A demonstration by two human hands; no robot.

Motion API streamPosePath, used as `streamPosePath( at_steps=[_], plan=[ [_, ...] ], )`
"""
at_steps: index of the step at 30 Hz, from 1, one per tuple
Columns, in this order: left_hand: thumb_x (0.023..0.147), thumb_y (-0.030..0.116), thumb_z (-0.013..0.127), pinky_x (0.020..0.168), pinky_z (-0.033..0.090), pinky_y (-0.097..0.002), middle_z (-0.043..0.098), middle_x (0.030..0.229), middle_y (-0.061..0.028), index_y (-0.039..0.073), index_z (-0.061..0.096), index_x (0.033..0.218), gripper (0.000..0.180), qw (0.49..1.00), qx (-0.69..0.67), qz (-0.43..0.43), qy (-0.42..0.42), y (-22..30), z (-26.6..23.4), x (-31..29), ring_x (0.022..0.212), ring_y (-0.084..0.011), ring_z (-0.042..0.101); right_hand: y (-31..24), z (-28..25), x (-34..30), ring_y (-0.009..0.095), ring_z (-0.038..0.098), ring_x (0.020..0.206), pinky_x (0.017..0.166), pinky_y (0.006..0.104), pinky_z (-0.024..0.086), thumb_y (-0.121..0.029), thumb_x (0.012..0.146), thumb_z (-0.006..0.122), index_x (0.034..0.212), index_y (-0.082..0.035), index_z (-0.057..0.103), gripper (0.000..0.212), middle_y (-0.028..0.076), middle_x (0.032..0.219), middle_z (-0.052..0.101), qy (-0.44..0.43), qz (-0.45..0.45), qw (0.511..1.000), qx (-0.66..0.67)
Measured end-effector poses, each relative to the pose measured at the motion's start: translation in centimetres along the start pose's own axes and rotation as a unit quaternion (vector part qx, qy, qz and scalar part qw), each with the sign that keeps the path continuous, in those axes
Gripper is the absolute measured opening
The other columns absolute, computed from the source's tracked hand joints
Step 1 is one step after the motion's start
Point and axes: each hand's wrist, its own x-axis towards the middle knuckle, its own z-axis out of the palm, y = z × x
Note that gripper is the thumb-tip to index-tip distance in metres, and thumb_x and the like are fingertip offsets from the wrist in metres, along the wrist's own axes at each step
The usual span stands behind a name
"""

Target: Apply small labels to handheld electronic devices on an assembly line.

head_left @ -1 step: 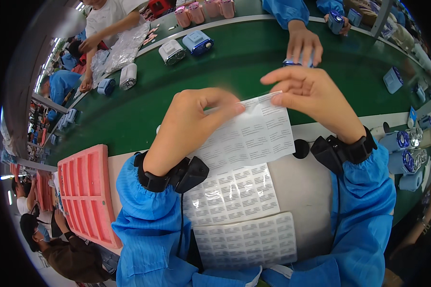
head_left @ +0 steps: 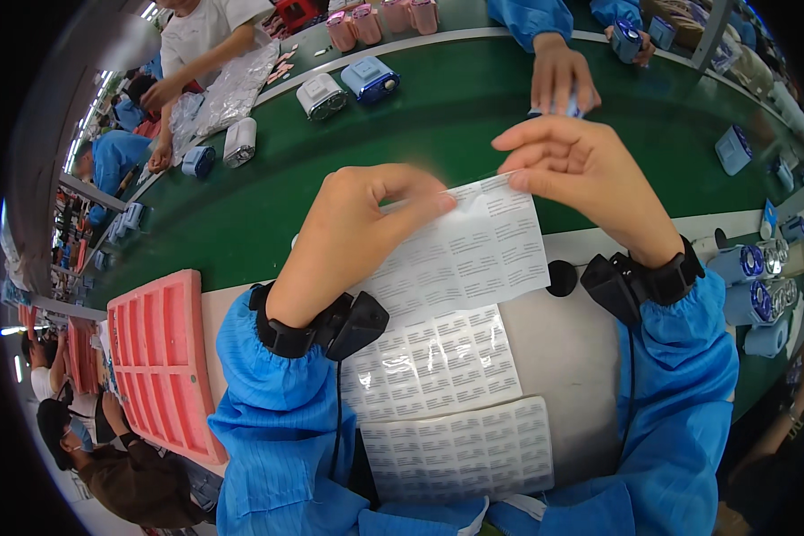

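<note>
So, far left there was a pink divided tray (head_left: 198, 357), then the left hand (head_left: 362, 214), thumb and forefinger nearly closed on the top edge of a label sheet (head_left: 473, 255), fingertips kinda blurry. That sheet was mid-frame, tilted up above two more sheets (head_left: 456, 447). The right hand (head_left: 576, 170) had its thumb at the upper-right corner, fingers loosely spread; couldn't tell if a label was on them. Looked like the lifting-a-label step to me, and the next move called for a steady left pinch plus a light right thumb.
</note>
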Motion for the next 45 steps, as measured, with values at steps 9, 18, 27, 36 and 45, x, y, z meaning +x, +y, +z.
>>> streamPosePath(
  at_steps=[9,18,27,36,45],
  plan=[
    [0.079,0.019,0.062,0.061,0.043,-0.0226,0.062,0.070,-0.0068,-0.003,0.063,0.086,0.023,0.990,-0.108,-0.088,-0.032,-1.5,-0.7,0.3,0.064,-0.0075,0.053,-0.4,-0.1,0.0,0.010,0.054,0.086,0.073,0.0190,0.042,0.000,0.073,0.062,0.098,-0.004,0.057,0.025,0.008,0.106,0.054,-0.057,-0.132,0.988,0.050],
    [0.078,0.018,0.062,0.061,0.044,-0.0232,0.063,0.073,-0.0075,-0.004,0.062,0.086,0.023,0.999,-0.038,0.012,-0.013,-1.9,-0.6,-0.1,0.064,-0.0089,0.055,-1.2,1.3,0.0,0.011,0.054,0.090,0.079,0.0232,0.041,0.002,0.072,0.061,0.125,-0.009,0.040,0.059,0.004,0.087,0.061,0.006,0.050,0.999,0.015],
    [0.079,0.018,0.062,0.065,0.044,-0.0223,0.064,0.079,-0.0074,-0.003,0.062,0.093,0.025,0.994,-0.057,-0.084,-0.038,-1.9,-0.9,-0.3,0.068,-0.0081,0.055,-0.6,2.2,0.2,0.011,0.053,0.086,0.085,0.0265,0.037,0.004,0.071,0.061,0.131,-0.008,0.034,0.067,0.001,0.080,0.063,0.090,-0.187,0.939,-0.273],
    [0.082,0.026,0.062,0.082,0.044,-0.0279,0.055,0.110,-0.0132,-0.005,0.045,0.117,0.050,0.949,-0.016,-0.123,-0.289,-5.8,-1.9,1.4,0.098,-0.0152,0.054,-2.9,0.8,-0.3,0.008,0.049,0.086,0.079,0.0233,0.037,-0.003,0.078,0.060,0.130,-0.002,0.031,0.060,0.000,0.084,0.056,0.054,-0.139,0.981,0.122],
    [0.069,0.041,0.068,0.090,0.037,-0.0541,0.026,0.136,-0.0210,0.032,0.036,0.128,0.067,0.849,0.479,0.149,0.163,-17.4,-1.2,19.9,0.114,-0.0586,0.026,-2.3,1.8,-0.6,0.007,0.048,0.084,0.072,0.0197,0.036,-0.011,0.083,0.056,0.128,-0.003,0.034,0.051,-0.001,0.089,0.054,0.092,-0.047,0.970,0.221]
  ],
)
